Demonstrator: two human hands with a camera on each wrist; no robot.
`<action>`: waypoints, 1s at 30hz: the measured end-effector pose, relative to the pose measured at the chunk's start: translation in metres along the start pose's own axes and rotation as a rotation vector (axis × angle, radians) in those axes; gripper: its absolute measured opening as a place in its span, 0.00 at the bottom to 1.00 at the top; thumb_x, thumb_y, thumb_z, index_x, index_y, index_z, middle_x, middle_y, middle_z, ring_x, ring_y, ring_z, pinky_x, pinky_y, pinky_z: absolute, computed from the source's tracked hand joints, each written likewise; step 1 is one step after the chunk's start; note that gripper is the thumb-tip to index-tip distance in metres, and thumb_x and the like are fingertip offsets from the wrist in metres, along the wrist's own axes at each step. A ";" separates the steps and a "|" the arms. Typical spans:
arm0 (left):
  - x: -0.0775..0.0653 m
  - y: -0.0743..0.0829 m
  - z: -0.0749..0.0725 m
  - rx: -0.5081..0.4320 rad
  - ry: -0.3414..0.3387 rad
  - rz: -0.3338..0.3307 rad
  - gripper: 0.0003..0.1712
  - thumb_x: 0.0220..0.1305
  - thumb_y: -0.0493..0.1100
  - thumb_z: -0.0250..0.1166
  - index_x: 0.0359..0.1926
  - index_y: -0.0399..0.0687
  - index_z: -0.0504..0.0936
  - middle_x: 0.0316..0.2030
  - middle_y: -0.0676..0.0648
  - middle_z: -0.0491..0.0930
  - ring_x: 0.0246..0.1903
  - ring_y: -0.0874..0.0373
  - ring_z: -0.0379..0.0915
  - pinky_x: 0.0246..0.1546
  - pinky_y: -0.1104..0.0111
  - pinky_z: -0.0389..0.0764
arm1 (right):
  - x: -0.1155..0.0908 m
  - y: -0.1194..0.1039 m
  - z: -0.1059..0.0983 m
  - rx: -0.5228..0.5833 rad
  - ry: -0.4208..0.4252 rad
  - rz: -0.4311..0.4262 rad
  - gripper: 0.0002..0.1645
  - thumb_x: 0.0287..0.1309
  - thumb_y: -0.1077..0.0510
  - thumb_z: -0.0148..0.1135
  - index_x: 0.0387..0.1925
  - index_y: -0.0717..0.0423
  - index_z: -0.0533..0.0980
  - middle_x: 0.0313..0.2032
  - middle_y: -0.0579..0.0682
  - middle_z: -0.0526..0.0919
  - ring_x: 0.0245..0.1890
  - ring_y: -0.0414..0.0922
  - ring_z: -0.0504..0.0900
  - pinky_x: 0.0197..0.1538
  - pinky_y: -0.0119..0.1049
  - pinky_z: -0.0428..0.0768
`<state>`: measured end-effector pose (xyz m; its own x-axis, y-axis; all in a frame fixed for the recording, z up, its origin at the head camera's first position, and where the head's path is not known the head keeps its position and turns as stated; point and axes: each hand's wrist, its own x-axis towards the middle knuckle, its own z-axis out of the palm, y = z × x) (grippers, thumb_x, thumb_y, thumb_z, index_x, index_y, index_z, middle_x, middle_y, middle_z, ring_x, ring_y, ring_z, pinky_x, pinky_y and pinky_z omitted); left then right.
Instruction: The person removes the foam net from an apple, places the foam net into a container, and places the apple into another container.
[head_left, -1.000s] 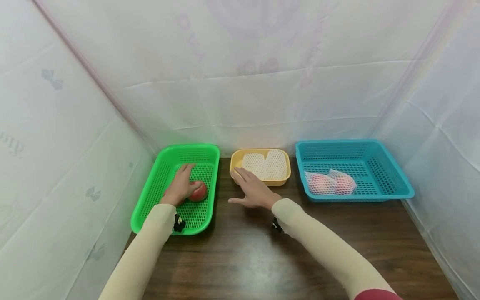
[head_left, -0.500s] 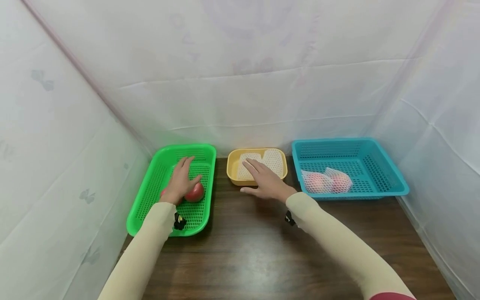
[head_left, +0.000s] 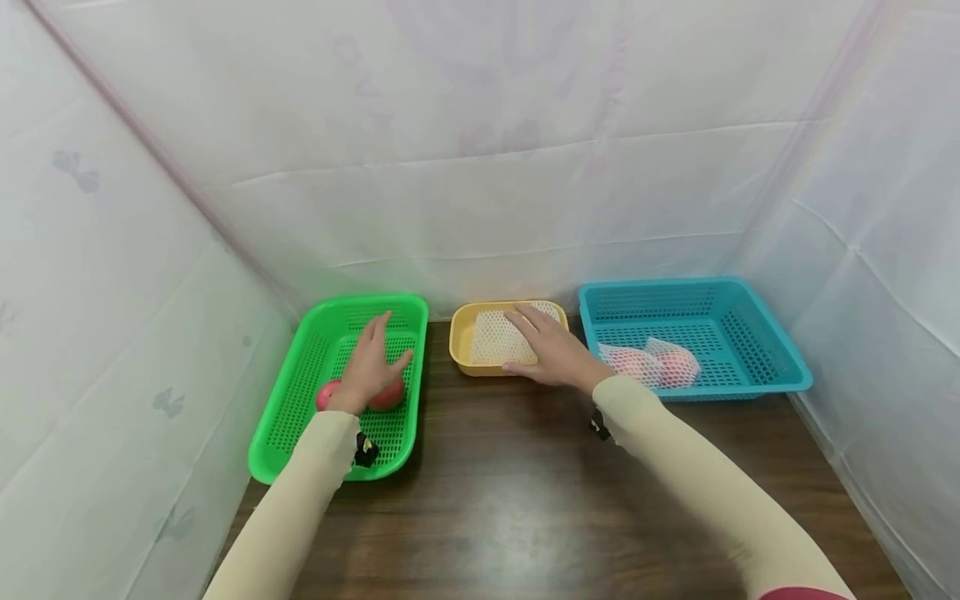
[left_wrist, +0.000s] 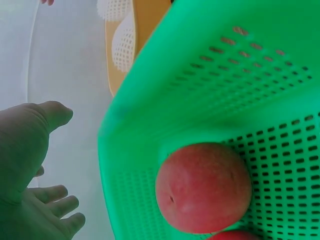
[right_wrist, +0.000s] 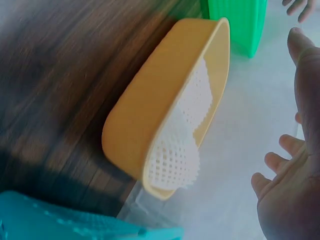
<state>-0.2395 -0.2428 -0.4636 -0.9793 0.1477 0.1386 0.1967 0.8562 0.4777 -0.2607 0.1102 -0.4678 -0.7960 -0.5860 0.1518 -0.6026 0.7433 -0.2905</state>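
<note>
My left hand (head_left: 369, 367) is held over the green basket (head_left: 264, 450), fingers extended and thumb apart, with nothing in it. Below it lie red apples: one apple (head_left: 387, 395) shows by the thumb, and another apple (head_left: 326, 395) peeks out left of the wrist. In the left wrist view a round apple (left_wrist: 202, 187) rests against the basket's corner. My right hand (head_left: 557, 354) hovers at the front right of a small yellow container (right_wrist: 155, 85), its fingers spread. White foam fruit nets (right_wrist: 172, 155) lie in that container, one partly hidden by the fingers in the head view.
A blue basket (head_left: 768, 333) stands to the right, holding two net-covered fruits, a left one (head_left: 628, 362) and a right one (head_left: 677, 367). Dark wooden tabletop (head_left: 480, 483) lies in front. White sheeting (head_left: 450, 200) encloses the back and both sides.
My right hand has moved right, from the yellow container's left front to its right side. My left hand has shifted slightly within the green basket, uncovering more of the left apple. The view has drifted slightly.
</note>
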 end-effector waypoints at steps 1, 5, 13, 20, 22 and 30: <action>0.000 0.002 0.001 -0.001 0.001 0.002 0.49 0.71 0.48 0.66 0.80 0.35 0.48 0.76 0.28 0.52 0.74 0.31 0.51 0.70 0.38 0.60 | -0.001 0.002 -0.001 0.001 0.004 0.009 0.57 0.63 0.28 0.61 0.82 0.47 0.51 0.80 0.55 0.52 0.78 0.55 0.55 0.75 0.55 0.59; -0.001 0.011 0.003 0.005 0.003 0.018 0.50 0.70 0.48 0.67 0.80 0.36 0.48 0.76 0.29 0.52 0.74 0.32 0.51 0.70 0.39 0.60 | -0.004 0.010 -0.006 -0.019 0.023 0.015 0.55 0.63 0.29 0.62 0.82 0.45 0.52 0.79 0.55 0.53 0.77 0.57 0.56 0.75 0.57 0.60; -0.001 0.023 0.006 0.006 0.004 0.043 0.50 0.70 0.48 0.67 0.80 0.36 0.49 0.77 0.31 0.50 0.74 0.33 0.52 0.70 0.40 0.62 | -0.010 0.028 -0.016 -0.008 0.030 0.029 0.53 0.65 0.33 0.64 0.81 0.49 0.54 0.79 0.58 0.52 0.76 0.61 0.57 0.73 0.63 0.59; 0.002 0.030 0.012 -0.004 -0.012 0.054 0.50 0.70 0.50 0.67 0.80 0.38 0.50 0.78 0.32 0.49 0.75 0.34 0.51 0.70 0.40 0.61 | -0.024 0.045 -0.027 -0.013 0.030 0.044 0.51 0.67 0.36 0.63 0.80 0.52 0.55 0.79 0.61 0.53 0.77 0.63 0.54 0.74 0.64 0.55; 0.003 0.031 0.014 -0.004 -0.009 0.057 0.49 0.70 0.50 0.67 0.80 0.38 0.50 0.78 0.31 0.49 0.75 0.34 0.51 0.71 0.40 0.61 | -0.027 0.050 -0.030 -0.019 0.032 0.056 0.50 0.68 0.36 0.63 0.80 0.51 0.55 0.79 0.61 0.53 0.77 0.63 0.53 0.74 0.64 0.55; 0.003 0.040 0.018 -0.011 -0.028 0.049 0.50 0.71 0.51 0.66 0.81 0.39 0.48 0.78 0.32 0.48 0.75 0.34 0.50 0.70 0.40 0.62 | -0.033 0.066 -0.035 -0.026 0.049 0.067 0.50 0.66 0.37 0.66 0.80 0.50 0.57 0.79 0.60 0.51 0.77 0.64 0.54 0.73 0.66 0.56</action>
<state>-0.2358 -0.1993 -0.4598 -0.9694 0.2030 0.1380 0.2447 0.8422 0.4804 -0.2762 0.1904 -0.4588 -0.8362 -0.5184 0.1790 -0.5484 0.7890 -0.2770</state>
